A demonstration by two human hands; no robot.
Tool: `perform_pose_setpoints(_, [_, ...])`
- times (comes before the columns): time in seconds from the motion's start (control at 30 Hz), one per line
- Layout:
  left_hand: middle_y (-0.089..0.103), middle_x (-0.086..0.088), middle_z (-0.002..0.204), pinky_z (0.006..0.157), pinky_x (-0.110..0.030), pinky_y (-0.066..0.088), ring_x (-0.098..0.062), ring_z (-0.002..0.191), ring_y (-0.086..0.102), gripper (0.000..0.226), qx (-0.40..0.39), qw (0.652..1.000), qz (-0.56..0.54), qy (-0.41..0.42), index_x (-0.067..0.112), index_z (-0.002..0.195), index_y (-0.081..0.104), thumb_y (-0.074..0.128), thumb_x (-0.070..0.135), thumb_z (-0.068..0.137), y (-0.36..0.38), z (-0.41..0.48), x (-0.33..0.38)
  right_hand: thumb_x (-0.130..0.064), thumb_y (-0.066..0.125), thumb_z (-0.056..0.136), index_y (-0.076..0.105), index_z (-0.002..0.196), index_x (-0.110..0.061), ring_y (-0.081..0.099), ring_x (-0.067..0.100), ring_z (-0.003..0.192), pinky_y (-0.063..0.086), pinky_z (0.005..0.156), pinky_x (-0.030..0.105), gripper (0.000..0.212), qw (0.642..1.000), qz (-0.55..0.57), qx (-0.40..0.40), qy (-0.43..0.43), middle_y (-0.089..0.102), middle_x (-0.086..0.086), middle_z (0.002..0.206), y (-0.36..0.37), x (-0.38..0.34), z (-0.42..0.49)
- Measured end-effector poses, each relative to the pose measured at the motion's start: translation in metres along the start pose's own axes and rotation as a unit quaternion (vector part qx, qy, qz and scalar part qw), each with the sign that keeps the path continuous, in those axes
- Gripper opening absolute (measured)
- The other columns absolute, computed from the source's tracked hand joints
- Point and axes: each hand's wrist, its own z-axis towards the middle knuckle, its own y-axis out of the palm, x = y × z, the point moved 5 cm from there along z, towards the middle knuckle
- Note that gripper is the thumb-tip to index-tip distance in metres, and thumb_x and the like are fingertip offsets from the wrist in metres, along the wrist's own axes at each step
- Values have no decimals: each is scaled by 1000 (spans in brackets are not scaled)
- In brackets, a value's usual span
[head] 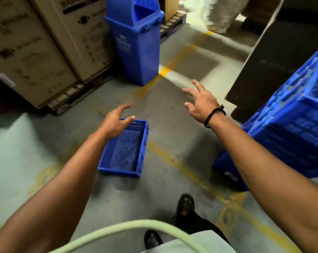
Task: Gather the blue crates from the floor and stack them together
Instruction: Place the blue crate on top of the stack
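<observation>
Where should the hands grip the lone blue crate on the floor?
Probably by the two long rims of the crate, from above, one hand per side. It sits upright, open and empty, so its rims are exposed. The right hand hovers over bare floor.

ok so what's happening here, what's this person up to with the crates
A person is walking toward a single blue crate lying empty on the concrete floor. Both arms are stretched forward: the left hand is open above the crate's far end, and the right hand is open over bare floor, holding nothing. A stack of blue crates stands to the right, apart from the lone one. A blue bin stands ahead by cardboard boxes.
</observation>
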Motion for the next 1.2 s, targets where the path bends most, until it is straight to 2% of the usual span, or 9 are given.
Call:
perform_pose_setpoints(0.23, [47,-11,142,106,-24,28,-24,132,43,52,1,997,-46,-62,6,134,47,64,24,88,-16,18,-81,-34,59,85,45,132,-36,37,30,133,32,111,42,50,996,-12,-74,-52,16,-4,157,83,-63,65])
perform_pose_setpoints(0.5, [41,-9,148,108,-26,25,-24,135,38,51,17,995,16,-96,9,135,48,62,26,89,-19,84,-177,-36,54,89,42,136,-34,43,24,132,34,108,41,48,969,-52,-213,-116,10,-7,159,231,-90,171])
perform_pose_setpoints(0.6, [35,-1,152,113,-43,28,-26,138,33,67,-56,988,52,-136,19,139,43,50,51,80,33,93,-233,-42,53,88,40,135,-37,44,29,130,31,110,44,49,953,-94,-257,-133,6,-8,159,304,-89,196])
perform_pose_setpoints(0.7, [23,11,156,112,-53,22,-22,143,22,68,-136,970,124,-162,34,142,33,52,59,82,98,93,-295,-46,52,88,34,138,-40,31,37,137,24,114,45,53,936,-125,-296,-143,3,-10,159,388,-80,215])
perform_pose_setpoints(0.9, [9,8,160,113,-60,4,-23,147,5,105,-253,933,239,-89,37,148,17,53,81,59,239,95,-431,-47,49,89,28,141,-43,5,42,143,8,115,57,56,908,-197,-330,-168,-2,-13,158,578,-37,250])
perform_pose_setpoints(0.97, [30,2,154,110,-63,15,-29,143,26,113,-256,924,280,-40,27,146,26,56,83,52,277,98,-474,-49,48,89,27,141,-44,-2,40,144,2,113,62,57,896,-226,-334,-188,-5,-14,158,639,-26,267])
perform_pose_setpoints(1.03, [56,2,135,107,-57,20,-27,124,53,113,-244,922,299,-10,27,134,38,43,90,40,318,102,-523,-50,50,89,27,141,-46,-7,38,144,-1,112,65,58,889,-248,-327,-205,-8,-17,157,694,-18,286])
perform_pose_setpoints(1.13, [56,2,135,109,-46,5,-22,128,48,105,-264,923,281,13,27,131,41,35,87,45,365,105,-584,-57,51,85,24,140,-49,-9,38,144,1,109,69,62,882,-278,-326,-198,-12,-19,156,764,-8,315])
perform_pose_setpoints(1.2, [55,2,136,109,-46,8,-20,130,40,99,-261,926,271,35,27,130,43,36,85,51,383,105,-607,-63,50,82,20,140,-52,-8,40,144,3,107,72,66,874,-304,-328,-191,-14,-19,156,801,-3,329])
